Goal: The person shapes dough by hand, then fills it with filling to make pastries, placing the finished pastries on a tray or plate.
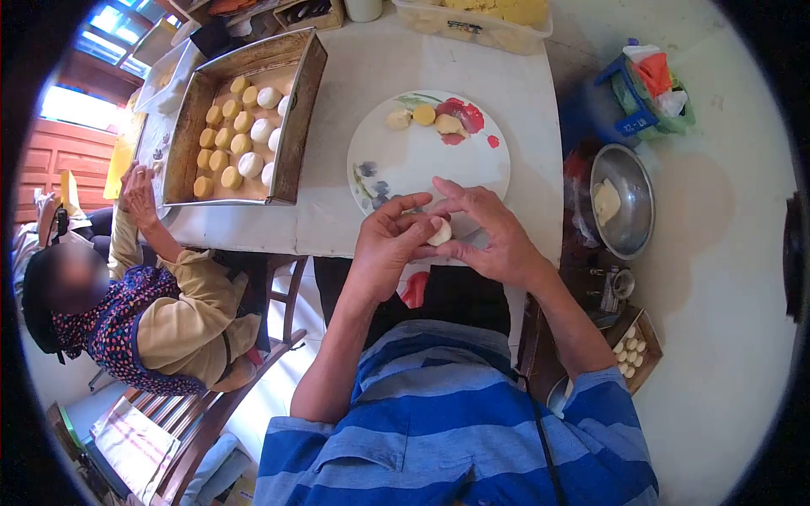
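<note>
Between my two hands, over the table's front edge, is a small ball of pale dough [440, 232]. My left hand [392, 240] pinches it with thumb and fingers. My right hand [489, 232] curves around its other side, fingers bent, thumb close against it. Just beyond my hands lies a white floral plate [422, 156]. On it rest a yellow filling disc [423, 115], a flattened piece of dough [450, 126] and another pale piece [397, 120].
A metal tray [305, 110] with rows of yellow and white rounds stands at left. A co-worker [177, 329] sits beside it. At right are a steel bowl [645, 202] with dough and a blue bin [616, 93]. A plastic tub [472, 29] of yellow filling stands at the back.
</note>
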Motion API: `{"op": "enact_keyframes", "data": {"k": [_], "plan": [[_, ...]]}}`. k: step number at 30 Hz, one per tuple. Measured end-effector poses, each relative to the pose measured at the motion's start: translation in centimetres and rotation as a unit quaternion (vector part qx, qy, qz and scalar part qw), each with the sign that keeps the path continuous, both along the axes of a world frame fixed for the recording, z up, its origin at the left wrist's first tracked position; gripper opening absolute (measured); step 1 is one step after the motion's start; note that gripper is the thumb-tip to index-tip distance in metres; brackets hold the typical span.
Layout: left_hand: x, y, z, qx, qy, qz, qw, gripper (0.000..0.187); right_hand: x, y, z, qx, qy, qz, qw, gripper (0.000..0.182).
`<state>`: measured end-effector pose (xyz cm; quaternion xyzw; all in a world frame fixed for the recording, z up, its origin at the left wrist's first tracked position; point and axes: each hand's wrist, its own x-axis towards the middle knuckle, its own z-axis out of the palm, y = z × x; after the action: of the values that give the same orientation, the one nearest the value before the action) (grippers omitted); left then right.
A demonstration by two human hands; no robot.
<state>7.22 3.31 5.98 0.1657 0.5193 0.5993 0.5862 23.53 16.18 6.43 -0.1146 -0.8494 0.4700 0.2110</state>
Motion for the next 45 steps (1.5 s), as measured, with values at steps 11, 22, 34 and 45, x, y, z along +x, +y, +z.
{"op": "enact_keyframes", "data": {"k": [11,22,34,45], "plan": [[0.1,-0.6,-0.5,0.034,-0.156,0.079,0.984,0.035,-0.3,-1.5,1.3,0.028,0.046,-0.156,0.986,0.036],[0.8,-0.4,-0.7,0.037,-0.083,0.089,0.992,0.037,-0.9,-2.1,1.0,0.176,0.011,-0.226,0.958,0.016],[0.5,-0.3,0.0,0.034,-0.055,0.077,0.995,0.034,-1.0,-2.1,1.5,0.190,-0.001,-0.219,0.957,0.014],[-0.3,-0.3,-0.6,0.024,-0.114,0.066,0.991,0.033,-0.7,-1.4,2.0,0.269,-0.009,-0.188,0.945,0.015]]}}
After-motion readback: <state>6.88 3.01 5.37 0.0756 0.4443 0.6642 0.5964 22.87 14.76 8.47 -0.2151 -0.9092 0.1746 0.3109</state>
